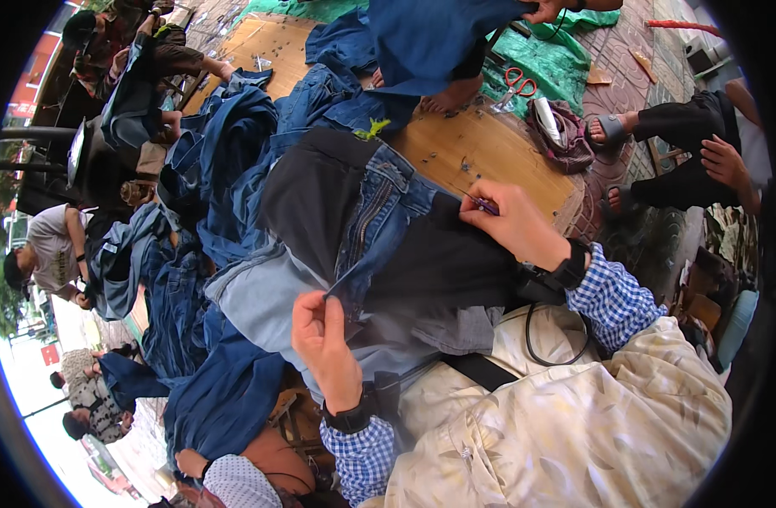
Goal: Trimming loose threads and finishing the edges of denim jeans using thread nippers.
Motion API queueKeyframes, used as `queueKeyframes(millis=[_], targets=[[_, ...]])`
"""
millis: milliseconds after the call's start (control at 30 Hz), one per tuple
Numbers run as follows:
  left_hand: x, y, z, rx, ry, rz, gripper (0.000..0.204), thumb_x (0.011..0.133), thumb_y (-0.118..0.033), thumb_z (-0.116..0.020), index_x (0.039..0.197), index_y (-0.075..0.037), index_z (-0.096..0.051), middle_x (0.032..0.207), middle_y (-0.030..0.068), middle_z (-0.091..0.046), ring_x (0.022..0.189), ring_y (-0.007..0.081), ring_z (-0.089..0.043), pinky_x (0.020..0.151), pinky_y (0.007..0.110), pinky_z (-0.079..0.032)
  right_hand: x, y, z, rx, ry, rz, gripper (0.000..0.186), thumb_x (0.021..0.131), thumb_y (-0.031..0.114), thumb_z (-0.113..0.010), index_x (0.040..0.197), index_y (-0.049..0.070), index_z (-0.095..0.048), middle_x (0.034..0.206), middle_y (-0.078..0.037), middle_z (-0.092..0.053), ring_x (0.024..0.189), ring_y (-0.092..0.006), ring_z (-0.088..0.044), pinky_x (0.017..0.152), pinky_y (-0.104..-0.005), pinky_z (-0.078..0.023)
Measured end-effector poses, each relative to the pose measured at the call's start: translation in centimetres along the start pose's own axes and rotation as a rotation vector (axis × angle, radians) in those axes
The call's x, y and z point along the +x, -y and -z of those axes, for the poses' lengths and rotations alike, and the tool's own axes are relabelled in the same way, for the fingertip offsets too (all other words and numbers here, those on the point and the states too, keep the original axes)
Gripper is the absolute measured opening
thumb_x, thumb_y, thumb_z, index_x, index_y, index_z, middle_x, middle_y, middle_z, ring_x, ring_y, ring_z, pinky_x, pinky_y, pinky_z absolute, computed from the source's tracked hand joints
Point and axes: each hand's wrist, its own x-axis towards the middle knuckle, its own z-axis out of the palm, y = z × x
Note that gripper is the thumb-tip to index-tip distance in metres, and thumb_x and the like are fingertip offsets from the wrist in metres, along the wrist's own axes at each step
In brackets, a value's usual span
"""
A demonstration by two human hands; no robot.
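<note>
A pair of blue jeans (401, 188), turned inside out, lies spread over my lap and the edge of a wooden board. Its zipper (369, 212) and black pocket lining (316, 182) show. Thumb and fingertips of my left hand (327, 345) pinch the denim at the lower end of the fly. My right hand (516, 222), above the black cloth to the right of the fly, is closed round a small tool with a dark purple handle (487, 206). Its thin tip points up and left, apart from the fly; the exact kind is too small to tell.
Piled jeans (235, 161) cover the left side. Ahead lies the wooden board (443, 140) with small dark bits. Red-handled scissors (518, 85) and a purple bag (567, 144) sit beyond it near a green tarp (549, 63). Several people sit close around, some holding denim.
</note>
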Motion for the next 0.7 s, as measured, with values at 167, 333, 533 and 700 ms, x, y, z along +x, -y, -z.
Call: queueKeyframes(millis=[167, 333, 533, 700], targets=[[-1.2, 0.2, 2.7, -0.061, -0.018, 0.011, 0.008, 0.095, -0.002, -0.059, 0.103, -0.002, -0.058, 0.089, -0.0025, -0.055, 0.078, 0.0044, -0.050, 0.073, 0.020, -0.040, -2.9, 4.3, 3.8, 0.142, 0.116, -0.081, 0.012, 0.087, 0.011, -0.069, 0.089, 0.001, -0.062, 0.076, 0.000, -0.059, 0.073, -0.0057, -0.052, 0.067, -0.0239, -0.043], [-0.9, 2.6, 3.8, 0.486, 0.073, 0.096, 0.007, 0.094, 0.000, -0.057, 0.100, 0.003, -0.058, 0.082, 0.0053, -0.060, 0.070, 0.0114, -0.055, 0.066, 0.026, -0.045, -5.7, 2.9, 3.3, 0.180, 0.360, -0.037, 0.011, 0.086, 0.010, -0.070, 0.088, 0.001, -0.062, 0.074, -0.002, -0.059, 0.071, -0.0075, -0.051, 0.065, -0.0257, -0.043], [-1.1, 0.3, 2.4, 0.934, 0.054, -0.140, 0.011, 0.087, 0.002, -0.061, 0.099, 0.002, -0.059, 0.084, 0.0098, -0.060, 0.073, 0.0155, -0.060, 0.067, 0.028, -0.047, -7.1, 2.7, 2.6, 0.081, 0.489, -0.002, 0.016, 0.083, 0.010, -0.072, 0.087, 0.000, -0.060, 0.075, -0.007, -0.060, 0.068, -0.0149, -0.053, 0.064, -0.0299, -0.044], [-1.5, -2.9, -1.2, 0.791, 0.010, -0.367, 0.009, 0.083, 0.006, -0.061, 0.091, 0.002, -0.062, 0.089, 0.0104, -0.061, 0.077, 0.0198, -0.059, 0.069, 0.029, -0.047, -7.2, 2.8, 2.7, 0.069, 0.490, -0.025, 0.017, 0.082, 0.010, -0.073, 0.086, 0.001, -0.059, 0.075, -0.006, -0.058, 0.068, -0.0162, -0.052, 0.063, -0.0306, -0.043]])
